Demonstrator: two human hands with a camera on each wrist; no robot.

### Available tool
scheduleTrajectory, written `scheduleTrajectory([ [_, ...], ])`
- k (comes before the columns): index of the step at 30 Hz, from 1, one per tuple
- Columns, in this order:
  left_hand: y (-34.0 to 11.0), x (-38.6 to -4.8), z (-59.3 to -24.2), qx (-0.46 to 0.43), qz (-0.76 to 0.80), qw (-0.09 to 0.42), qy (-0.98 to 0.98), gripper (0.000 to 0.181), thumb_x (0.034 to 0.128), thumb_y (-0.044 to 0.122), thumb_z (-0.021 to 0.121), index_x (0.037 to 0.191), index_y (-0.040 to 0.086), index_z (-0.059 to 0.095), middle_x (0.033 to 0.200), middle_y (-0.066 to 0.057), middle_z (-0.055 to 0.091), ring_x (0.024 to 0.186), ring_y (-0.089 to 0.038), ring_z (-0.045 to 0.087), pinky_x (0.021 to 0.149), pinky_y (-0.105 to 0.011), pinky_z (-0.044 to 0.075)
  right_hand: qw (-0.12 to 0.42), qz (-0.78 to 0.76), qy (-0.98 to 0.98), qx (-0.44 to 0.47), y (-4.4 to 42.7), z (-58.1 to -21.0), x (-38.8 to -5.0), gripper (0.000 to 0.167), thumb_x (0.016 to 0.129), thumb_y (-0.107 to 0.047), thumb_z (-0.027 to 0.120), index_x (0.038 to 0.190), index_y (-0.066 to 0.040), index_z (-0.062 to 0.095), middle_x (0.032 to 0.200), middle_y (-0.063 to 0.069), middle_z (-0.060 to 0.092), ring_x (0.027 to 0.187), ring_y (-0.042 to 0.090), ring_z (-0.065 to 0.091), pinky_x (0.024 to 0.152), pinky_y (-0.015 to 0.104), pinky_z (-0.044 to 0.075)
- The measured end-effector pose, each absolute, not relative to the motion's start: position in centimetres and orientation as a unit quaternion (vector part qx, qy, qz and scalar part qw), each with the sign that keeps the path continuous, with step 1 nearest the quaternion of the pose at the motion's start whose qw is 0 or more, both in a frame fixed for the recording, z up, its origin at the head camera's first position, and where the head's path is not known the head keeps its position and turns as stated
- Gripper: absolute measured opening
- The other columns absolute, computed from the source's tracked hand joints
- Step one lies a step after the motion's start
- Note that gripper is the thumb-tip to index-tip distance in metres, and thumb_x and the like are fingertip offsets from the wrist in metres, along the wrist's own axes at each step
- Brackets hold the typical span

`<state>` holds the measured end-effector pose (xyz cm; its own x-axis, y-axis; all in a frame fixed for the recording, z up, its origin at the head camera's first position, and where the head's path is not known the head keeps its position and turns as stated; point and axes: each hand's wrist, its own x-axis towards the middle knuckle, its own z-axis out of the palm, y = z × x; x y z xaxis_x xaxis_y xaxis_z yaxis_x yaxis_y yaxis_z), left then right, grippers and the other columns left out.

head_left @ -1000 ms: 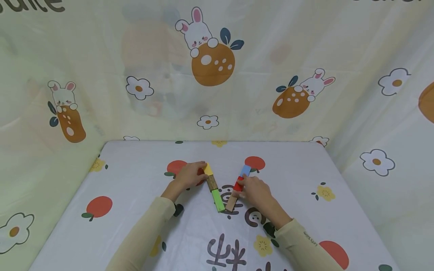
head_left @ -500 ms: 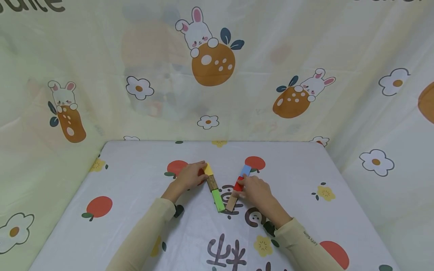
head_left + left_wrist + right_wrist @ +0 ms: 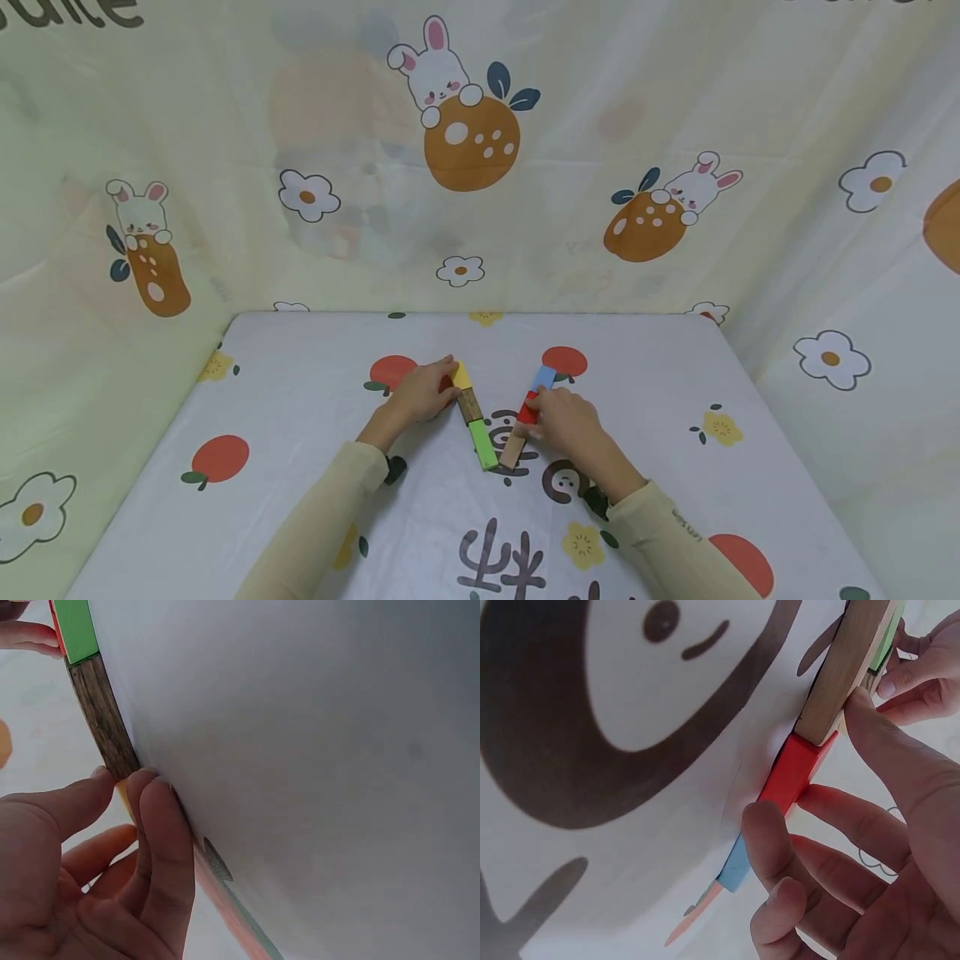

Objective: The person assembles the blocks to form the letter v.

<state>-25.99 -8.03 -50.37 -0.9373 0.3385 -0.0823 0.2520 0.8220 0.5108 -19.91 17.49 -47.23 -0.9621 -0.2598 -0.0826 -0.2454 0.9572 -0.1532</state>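
Two slanted rows of small blocks form a V on the table, wider at the far end. The left row has a yellow block (image 3: 461, 376), a dark brown wood-grain block (image 3: 470, 405) and a green block (image 3: 483, 444). On the right run a blue block (image 3: 543, 378), a red block (image 3: 528, 408) and a tan wooden block (image 3: 512, 451). My left hand (image 3: 418, 392) pinches the yellow block near its joint with the brown one. My right hand (image 3: 568, 425) has fingers about the red block (image 3: 789, 774), its thumb touching the tan block (image 3: 840, 679).
A white tablecloth (image 3: 285, 508) printed with fruit, flowers and dark lettering covers the table. Behind it hangs a pale curtain (image 3: 360, 250) with rabbit prints, and similar cloth stands at both sides. The near ends of the two rows almost meet.
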Motion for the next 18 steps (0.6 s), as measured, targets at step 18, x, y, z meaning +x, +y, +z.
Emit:
scheduleTrajectory([
  [18, -8.6, -24.3, -50.1, 0.139, 0.317, 0.088, 0.934, 0.058, 0.1087, 0.024, 0.059, 0.162, 0.006, 0.042, 0.172, -0.019, 0.036, 0.159, -0.035, 0.039, 0.121, -0.052, 0.046, 0.045, -0.073, 0.988, -0.126, 17.3, -47.4, -20.1, 0.042, 0.089, -0.043, 0.084, 0.114, -0.009, 0.082, 0.082, 0.004, 0.066, 0.071, 0.019, 0.057, 0.055, 0.027, 0.042],
])
